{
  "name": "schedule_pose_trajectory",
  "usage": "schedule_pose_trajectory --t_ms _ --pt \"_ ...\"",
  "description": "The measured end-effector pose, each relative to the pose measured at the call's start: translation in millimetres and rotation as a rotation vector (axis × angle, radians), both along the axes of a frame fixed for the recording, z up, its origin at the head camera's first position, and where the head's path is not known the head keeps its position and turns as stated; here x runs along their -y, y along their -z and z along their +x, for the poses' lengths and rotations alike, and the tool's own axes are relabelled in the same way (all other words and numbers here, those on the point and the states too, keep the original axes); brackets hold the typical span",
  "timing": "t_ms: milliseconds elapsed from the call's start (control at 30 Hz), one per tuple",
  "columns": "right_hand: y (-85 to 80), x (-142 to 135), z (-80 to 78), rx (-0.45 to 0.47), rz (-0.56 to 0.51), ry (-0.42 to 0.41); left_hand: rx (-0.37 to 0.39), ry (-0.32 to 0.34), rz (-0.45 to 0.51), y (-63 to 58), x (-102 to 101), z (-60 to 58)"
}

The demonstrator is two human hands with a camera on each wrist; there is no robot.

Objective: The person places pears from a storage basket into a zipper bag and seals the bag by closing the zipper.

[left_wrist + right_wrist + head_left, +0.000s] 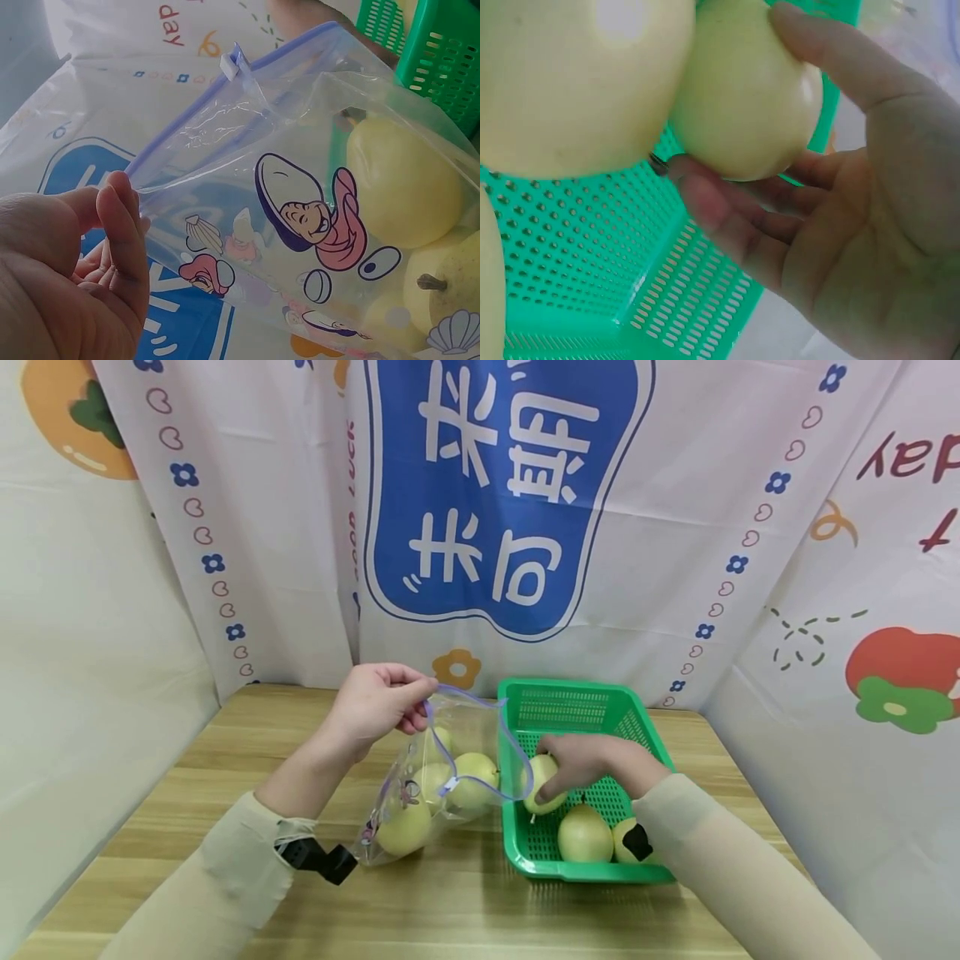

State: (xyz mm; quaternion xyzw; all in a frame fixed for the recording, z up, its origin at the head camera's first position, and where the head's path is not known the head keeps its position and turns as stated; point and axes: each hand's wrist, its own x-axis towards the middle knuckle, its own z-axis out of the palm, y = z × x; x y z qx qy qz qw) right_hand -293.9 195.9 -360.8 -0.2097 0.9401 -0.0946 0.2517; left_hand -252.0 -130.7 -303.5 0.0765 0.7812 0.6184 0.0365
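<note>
Wood-grain table point(420, 902): clear purple-rimmed plastic bag point(408, 793) @ 11 o'clock, L hand point(378, 697) pinching rim, several round yellow-green pears point(405, 833) in; green plastic basket point(562, 707) @ 1 o'clock, R hand point(588, 760) gripping one pear point(540, 777), prob. 2 others point(585, 835) left.

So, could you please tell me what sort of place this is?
Probably a curtained-off work booth: printed cloths hang behind and beside a wooden table, which holds a basket of pears.
</note>
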Motion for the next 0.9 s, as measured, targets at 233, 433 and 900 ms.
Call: schedule_pose_trajectory --t_ms 233,433,900 --pt "-17.1 -18 -3.5 -0.161 -0.216 0.064 -0.004 0.001 -0.004 -0.7 0 0.0" --pt "-37.6 -23 0.3 -0.315 -0.386 0.199 -0.001 0.003 -0.003 -0.3 -1 -0.1" --pt "-57.1 14 23.2 -0.368 -0.777 -0.063 -0.012 -0.007 -0.001 -0.2 -2 -1.3"
